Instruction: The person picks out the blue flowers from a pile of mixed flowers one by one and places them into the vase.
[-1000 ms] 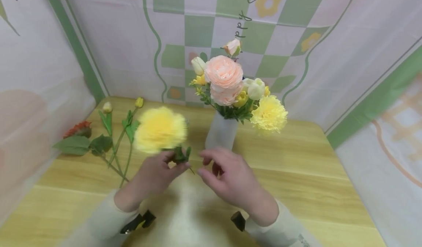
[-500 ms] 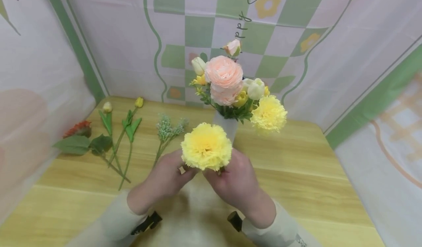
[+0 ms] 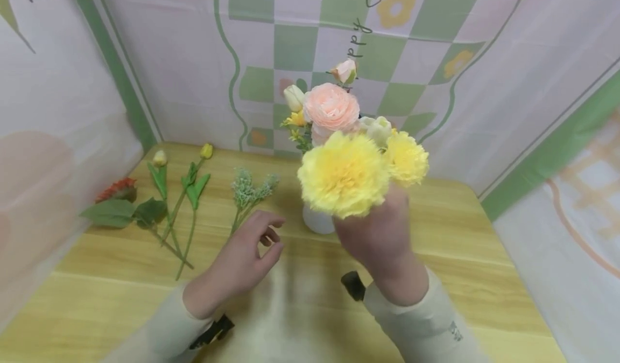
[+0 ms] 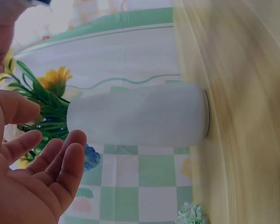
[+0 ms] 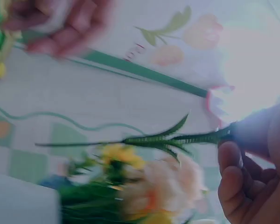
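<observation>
A large yellow carnation (image 3: 344, 174) is held up by my right hand (image 3: 380, 239), in front of the bouquet in the white vase (image 3: 318, 220). In the right wrist view the fingers of my right hand (image 5: 249, 175) pinch its green stem (image 5: 154, 139), whose bare end points toward the vase side. My left hand (image 3: 242, 258) holds nothing, its fingers loosely bent, left of the vase. The left wrist view shows that hand (image 4: 35, 172) near the vase (image 4: 140, 114), palm showing. The bouquet has a pink bloom (image 3: 331, 106) and another yellow carnation (image 3: 407, 158).
On the wooden table (image 3: 450, 298), left side, lie a red flower (image 3: 116, 189) with broad leaves, a white tulip (image 3: 160, 158), a yellow tulip (image 3: 206, 151) and a pale green sprig (image 3: 244, 190). A patterned cloth (image 3: 184, 83) stands behind the table.
The yellow carnation passed from my left hand to my right, then moved up and right to the bouquet. My left hand let go and sits apart, left of the vase.
</observation>
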Available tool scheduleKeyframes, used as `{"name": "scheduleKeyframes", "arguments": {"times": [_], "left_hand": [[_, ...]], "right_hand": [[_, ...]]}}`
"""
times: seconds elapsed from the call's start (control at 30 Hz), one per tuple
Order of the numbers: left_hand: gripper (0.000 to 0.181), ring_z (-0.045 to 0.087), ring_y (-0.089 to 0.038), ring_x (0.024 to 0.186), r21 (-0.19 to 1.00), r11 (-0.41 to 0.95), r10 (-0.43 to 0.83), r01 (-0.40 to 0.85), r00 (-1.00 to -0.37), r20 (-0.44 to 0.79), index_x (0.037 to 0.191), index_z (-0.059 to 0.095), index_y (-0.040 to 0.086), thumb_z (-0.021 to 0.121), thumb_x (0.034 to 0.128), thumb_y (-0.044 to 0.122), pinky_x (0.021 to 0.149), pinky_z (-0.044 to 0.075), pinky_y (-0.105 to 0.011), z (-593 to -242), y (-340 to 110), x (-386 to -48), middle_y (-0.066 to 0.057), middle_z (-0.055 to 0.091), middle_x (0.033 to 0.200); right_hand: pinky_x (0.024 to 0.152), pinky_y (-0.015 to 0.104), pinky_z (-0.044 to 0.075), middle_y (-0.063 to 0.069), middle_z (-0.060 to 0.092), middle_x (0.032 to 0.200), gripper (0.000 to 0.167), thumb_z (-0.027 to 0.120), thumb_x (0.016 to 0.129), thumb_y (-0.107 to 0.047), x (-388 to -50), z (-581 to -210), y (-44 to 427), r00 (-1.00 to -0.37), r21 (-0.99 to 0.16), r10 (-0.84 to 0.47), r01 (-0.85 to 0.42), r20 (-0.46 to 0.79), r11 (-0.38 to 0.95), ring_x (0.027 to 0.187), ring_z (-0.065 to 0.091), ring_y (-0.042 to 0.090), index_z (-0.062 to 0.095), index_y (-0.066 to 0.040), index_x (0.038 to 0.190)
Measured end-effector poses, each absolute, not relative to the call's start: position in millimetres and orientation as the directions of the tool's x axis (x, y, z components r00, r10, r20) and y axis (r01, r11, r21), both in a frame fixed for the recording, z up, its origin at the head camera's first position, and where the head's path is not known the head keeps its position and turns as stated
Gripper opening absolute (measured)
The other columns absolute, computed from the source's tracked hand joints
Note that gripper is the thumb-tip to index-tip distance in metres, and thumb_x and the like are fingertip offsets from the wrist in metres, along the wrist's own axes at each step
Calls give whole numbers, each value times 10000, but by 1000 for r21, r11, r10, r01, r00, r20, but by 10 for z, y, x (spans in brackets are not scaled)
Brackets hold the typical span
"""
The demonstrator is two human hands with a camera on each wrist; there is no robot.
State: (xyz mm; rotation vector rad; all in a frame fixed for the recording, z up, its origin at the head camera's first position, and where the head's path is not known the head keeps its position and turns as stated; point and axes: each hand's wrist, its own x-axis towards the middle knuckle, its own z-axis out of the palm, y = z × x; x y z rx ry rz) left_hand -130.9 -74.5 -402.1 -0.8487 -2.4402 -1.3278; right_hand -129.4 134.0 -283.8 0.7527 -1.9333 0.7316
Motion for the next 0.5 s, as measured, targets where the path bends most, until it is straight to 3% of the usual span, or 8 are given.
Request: {"name": "scheduleKeyframes", "arguments": {"times": [0.17,0.3,0.43,0.5], "left_hand": [[333,603,-84,855,691,422,379,587,-806,454,1199,589,50,678,881,14,739,548,-250,-4038,-791,-1319,-30,574,1128],[325,594,-75,839,700,422,383,576,-813,439,1204,591,48,676,892,19,712,556,-268,-4057,-811,-1327,-17,565,1127],[335,588,-75,828,712,426,380,559,-824,420,1217,593,47,684,895,30,668,549,-253,-4076,-832,-1328,-13,563,1125],[333,585,-76,823,718,427,380,550,-830,409,1219,594,49,682,899,35,642,541,-239,-4081,-842,-1328,-10,561,1125]], "right_hand": [[610,493,491,110,591,765,52,612,903,-56,-1398,-2579,1304,-327,-80,-163,-619,931,781,681,546,289,622,-10,923],[567,466,464,95,587,733,94,607,891,-30,-1477,-2558,1320,-371,-128,-139,-611,918,781,626,492,260,664,-11,963],[715,446,528,109,676,882,189,627,867,-22,-1494,-2580,1320,-420,-205,-108,-632,901,748,739,575,250,683,1,1045],[804,416,533,101,695,944,217,650,853,-32,-1476,-2572,1309,-406,-236,-70,-654,911,719,816,609,240,681,-1,1065]]}}
